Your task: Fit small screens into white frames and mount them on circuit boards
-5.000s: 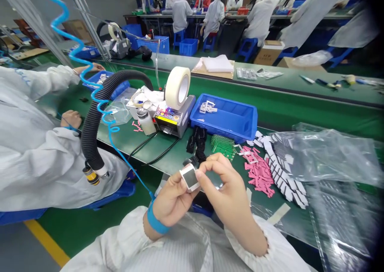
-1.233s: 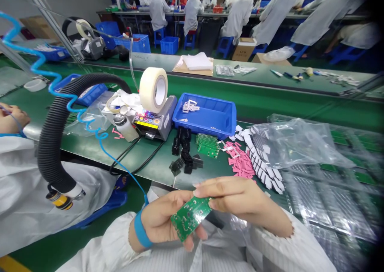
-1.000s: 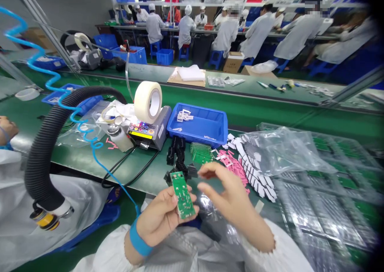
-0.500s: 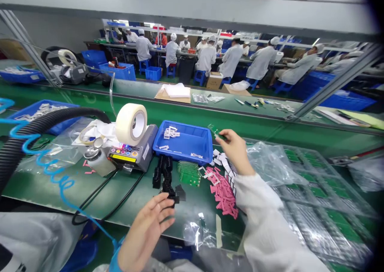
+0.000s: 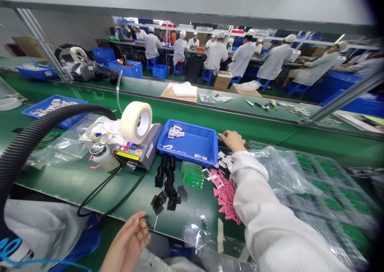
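Observation:
My right hand [image 5: 232,141] reaches beside the right rim of the blue tray [image 5: 192,144], fingers bent; whatever is at its fingertips is too hidden to name. My left hand [image 5: 130,238] hovers over the table's front edge, palm up, fingers apart and holding nothing. Between them lie black parts in rows [image 5: 170,178], dark film squares [image 5: 159,202], a fanned stack of green boards [image 5: 192,175] and a heap of pink strips [image 5: 226,198]. White pieces [image 5: 176,132] rest inside the tray.
A grey tape dispenser [image 5: 147,154] with a tape roll [image 5: 136,122] stands left of the tray, beside a bottle [image 5: 103,156]. A black hose [image 5: 54,118] arches at left. Plastic trays of boards [image 5: 330,204] fill the right. People in white coats sit beyond.
My left hand has drawn back from the black parts toward the front edge. My right hand has moved down behind the white pieces; the green piece it held no longer shows. The view has shifted slightly.

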Demonstrator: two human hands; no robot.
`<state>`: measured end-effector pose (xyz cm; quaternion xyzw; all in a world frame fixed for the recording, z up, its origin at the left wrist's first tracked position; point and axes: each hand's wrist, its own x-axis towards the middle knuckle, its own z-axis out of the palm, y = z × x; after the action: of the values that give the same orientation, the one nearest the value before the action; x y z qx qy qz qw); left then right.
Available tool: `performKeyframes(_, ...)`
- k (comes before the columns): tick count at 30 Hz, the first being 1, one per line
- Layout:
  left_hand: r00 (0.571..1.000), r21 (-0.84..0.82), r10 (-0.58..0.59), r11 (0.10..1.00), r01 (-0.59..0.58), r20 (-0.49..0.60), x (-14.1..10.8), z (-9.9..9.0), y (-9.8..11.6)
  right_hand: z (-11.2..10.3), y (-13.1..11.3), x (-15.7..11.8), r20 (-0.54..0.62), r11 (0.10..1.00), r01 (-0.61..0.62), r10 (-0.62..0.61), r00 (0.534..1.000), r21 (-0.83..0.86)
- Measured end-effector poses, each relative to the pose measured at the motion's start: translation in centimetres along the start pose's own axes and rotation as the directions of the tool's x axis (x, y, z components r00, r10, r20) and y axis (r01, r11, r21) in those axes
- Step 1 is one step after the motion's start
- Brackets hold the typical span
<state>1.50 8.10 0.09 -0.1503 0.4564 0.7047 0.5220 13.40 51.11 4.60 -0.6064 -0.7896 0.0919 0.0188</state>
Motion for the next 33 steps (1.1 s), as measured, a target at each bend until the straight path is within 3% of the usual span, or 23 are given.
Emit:
performKeyframes(3, 0.999, 0.014, -0.02, 1.0, 0.019, 0.048, 0.0, 1.2, -0.5, -1.1, 1.3, -4.6, 0.069, 0.999, 0.031, -0.029, 0.997, -0.038)
performKeyframes(6, 0.991, 0.021, -0.03, 0.999, 0.028, 0.131, -0.4, 2.6, -0.9, 0.2, 1.7, -9.6, 0.217, 0.99, 0.122, -0.104, 0.971, -0.069)
performKeyframes(9, 0.974, 0.02, -0.029, 0.999, 0.026, 0.224, -1.2, 3.5, -1.1, 1.8, 1.5, -12.5, 0.298, 0.981, 0.172, -0.137, 0.945, -0.094)
performKeyframes(13, 0.958, 0.024, 0.001, 1.0, -0.009, 0.286, -2.1, 3.6, -1.2, 0.9, 1.2, -14.8, 0.21, 0.972, 0.225, -0.206, 0.956, -0.07)
performKeyframes(16, 0.929, 0.107, -0.115, 0.991, 0.082, 0.352, -2.1, 3.5, -1.7, -0.6, 0.5, -18.4, 0.125, 0.928, 0.373, -0.373, 0.919, 0.025)
performKeyframes(17, 0.908, 0.152, -0.189, 0.978, 0.141, 0.374, -2.1, 3.4, -2.0, -0.7, 0.1, -20.1, 0.107, 0.87, 0.486, -0.492, 0.864, 0.078)
performKeyframes(18, 0.883, 0.195, -0.259, 0.961, 0.196, 0.391, -2.0, 3.4, -2.4, -0.5, -0.4, -21.9, 0.085, 0.778, 0.614, -0.627, 0.775, 0.133)
performKeyframes(20, 0.836, 0.253, -0.344, 0.933, 0.255, 0.428, -1.9, 3.4, -3.2, 0.3, -1.5, -25.4, 0.004, 0.468, 0.856, -0.878, 0.479, 0.22)
performKeyframes(21, 0.818, 0.266, -0.358, 0.928, 0.26, 0.451, -1.9, 3.3, -3.6, 0.9, -2.0, -26.8, -0.043, 0.314, 0.918, -0.942, 0.334, 0.241)
performKeyframes(22, 0.804, 0.269, -0.359, 0.928, 0.256, 0.475, -1.9, 3.2, -3.9, 1.4, -2.4, -28.0, -0.083, 0.207, 0.944, -0.968, 0.235, 0.256)
performKeyframes(23, 0.793, 0.264, -0.353, 0.932, 0.249, 0.497, -1.9, 3.1, -4.1, 1.8, -2.7, -28.7, -0.103, 0.159, 0.947, -0.976, 0.194, 0.279)
performKeyframes(25, 0.782, 0.246, -0.335, 0.94, 0.237, 0.526, -2.0, 2.9, -4.1, 2.4, -3.0, -29.1, -0.102, 0.111, 0.921, -0.982, 0.159, 0.374)
performKeyframes(26, 0.778, 0.237, -0.33, 0.942, 0.237, 0.534, -2.1, 2.7, -4.0, 2.6, -3.0, -28.8, -0.089, 0.106, 0.898, -0.983, 0.158, 0.427)
performKeyframes(27, 0.779, 0.229, -0.324, 0.944, 0.235, 0.537, -2.1, 2.6, -3.8, 2.9, -3.0, -28.1, -0.069, 0.139, 0.884, -0.979, 0.19, 0.447)
performKeyframes(28, 0.782, 0.223, -0.318, 0.947, 0.233, 0.536, -2.2, 2.5, -3.6, 3.2, -3.0, -27.3, -0.052, 0.209, 0.879, -0.966, 0.255, 0.428)
performKeyframes(31, 0.81, 0.203, -0.29, 0.955, 0.214, 0.51, -2.4, 2.1, -2.8, 4.9, -3.4, -24.6, -0.053, 0.508, 0.831, -0.845, 0.531, 0.227)
performKeyframes(32, 0.826, 0.194, -0.273, 0.96, 0.201, 0.493, -2.5, 1.9, -2.6, 5.7, -3.6, -23.8, -0.058, 0.568, 0.805, -0.81, 0.583, 0.17)
performKeyframes(33, 0.845, 0.187, -0.255, 0.964, 0.187, 0.47, -2.5, 1.6, -2.3, 6.4, -3.9, -23.1, -0.051, 0.594, 0.792, -0.795, 0.605, 0.138)
